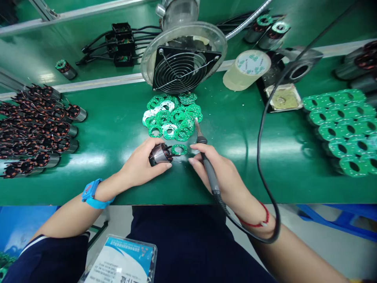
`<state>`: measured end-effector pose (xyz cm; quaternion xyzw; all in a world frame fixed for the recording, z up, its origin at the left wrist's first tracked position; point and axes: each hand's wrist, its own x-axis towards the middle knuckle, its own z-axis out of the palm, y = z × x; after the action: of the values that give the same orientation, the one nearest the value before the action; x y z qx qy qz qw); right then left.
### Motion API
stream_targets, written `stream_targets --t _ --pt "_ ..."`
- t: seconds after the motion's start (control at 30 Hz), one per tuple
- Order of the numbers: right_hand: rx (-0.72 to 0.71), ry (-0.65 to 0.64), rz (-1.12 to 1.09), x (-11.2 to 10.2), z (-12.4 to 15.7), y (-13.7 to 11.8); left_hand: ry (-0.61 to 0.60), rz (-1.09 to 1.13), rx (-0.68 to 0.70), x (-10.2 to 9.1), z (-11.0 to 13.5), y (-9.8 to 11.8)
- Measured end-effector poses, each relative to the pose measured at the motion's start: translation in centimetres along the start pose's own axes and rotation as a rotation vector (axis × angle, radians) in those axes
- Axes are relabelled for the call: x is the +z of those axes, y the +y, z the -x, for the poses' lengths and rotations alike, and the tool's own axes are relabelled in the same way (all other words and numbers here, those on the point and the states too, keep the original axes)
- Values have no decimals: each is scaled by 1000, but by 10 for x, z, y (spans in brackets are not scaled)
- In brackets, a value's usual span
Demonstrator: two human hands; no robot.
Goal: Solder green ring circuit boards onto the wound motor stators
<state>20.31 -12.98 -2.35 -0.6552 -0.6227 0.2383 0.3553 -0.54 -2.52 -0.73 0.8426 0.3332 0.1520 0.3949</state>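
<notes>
My left hand (144, 163) is wrapped round a motor stator (160, 154) with dark metal sides, tilted so its wired end faces right. Close by that end is a green ring-shaped circuit board (178, 149); whether the two touch I cannot tell. A soldering iron (209, 169) rests in my right hand (220, 173), held like a pen, its tip pointing up and away. That tip lies over the right edge of a heap of green and white ring boards (165, 118). My right thumb and forefinger reach toward the single ring.
Rows of wired stators (38, 129) stand at left; green-topped ones (344, 125) fill the right. A fume extractor fan (185, 70) overhangs the heap. Behind stand a tape roll (247, 70) and a soldering stand with sponge (283, 97). The iron's black cable (259, 153) loops past my right wrist.
</notes>
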Motion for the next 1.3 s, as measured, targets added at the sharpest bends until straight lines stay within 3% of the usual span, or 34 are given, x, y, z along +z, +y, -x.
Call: stream_targets --t 0.13,0.23,0.3,0.37,0.47,0.57,0.7,0.93,1.07,1.17,1.3 --pt "105 156 -205 18 -4 -12 -122 180 -11 -4 2 0" --pt "99 286 -432 27 -8 -20 -138 51 100 -4 -1 -4" --pt "62 247 -529 30 -12 -22 -134 -102 176 -3 -3 -7" --pt "12 119 -566 29 -16 -21 -142 -213 206 0 -5 -10" --pt "-107 -11 -455 27 -18 -20 -151 -292 202 3 -5 -10" --pt "-203 32 -182 27 -12 -20 -168 -300 192 -1 -3 -10" --pt "-127 22 27 28 -2 -20 -234 -208 229 -12 -2 -12" --pt "-53 -200 97 6 3 -10 -267 -182 215 -22 -2 -12" --pt "-15 -142 35 -6 -6 -9 -269 -170 216 -21 -1 -11" --pt "-103 -79 80 -5 -17 -16 -201 -248 206 -11 -3 -11" --pt "-254 -47 297 7 -26 -30 -136 -300 199 5 -6 -9"
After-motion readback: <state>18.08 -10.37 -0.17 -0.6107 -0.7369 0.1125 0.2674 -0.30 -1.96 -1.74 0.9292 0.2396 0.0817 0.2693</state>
